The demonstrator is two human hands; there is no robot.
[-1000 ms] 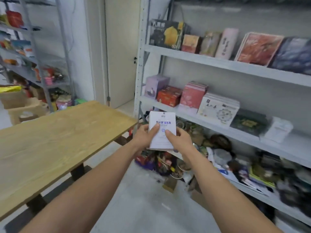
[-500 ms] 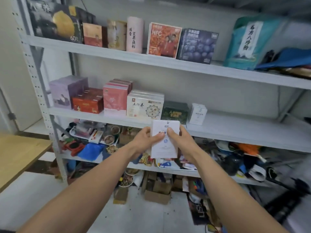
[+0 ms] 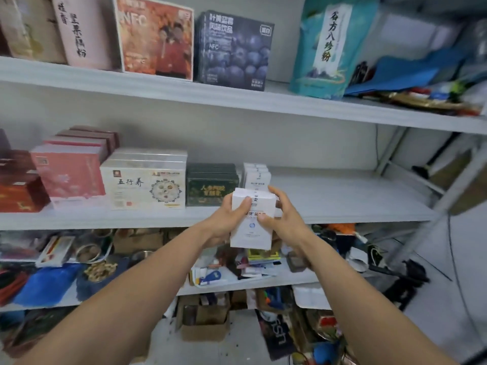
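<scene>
I hold a small white box (image 3: 251, 233) with blue print in both hands, upright, in front of the middle shelf (image 3: 329, 204). My left hand (image 3: 226, 219) grips its left side with the thumb across the front. My right hand (image 3: 283, 217) grips the right side, thumb on the front face. Just behind the held box, a row of matching white boxes (image 3: 257, 176) stands on the shelf next to a dark green box (image 3: 210, 185).
Left of the green box stand a white patterned box (image 3: 143, 184), pink boxes (image 3: 69, 172) and red boxes (image 3: 18, 188). The upper shelf carries an orange box (image 3: 155, 35), a blueberry box (image 3: 233, 48) and a teal bag (image 3: 324, 48). The lower shelf and floor hold clutter.
My view swung right from the wooden table to the shelving and moved closer. Both hands carried the white box up to the middle shelf, near the matching white boxes.
</scene>
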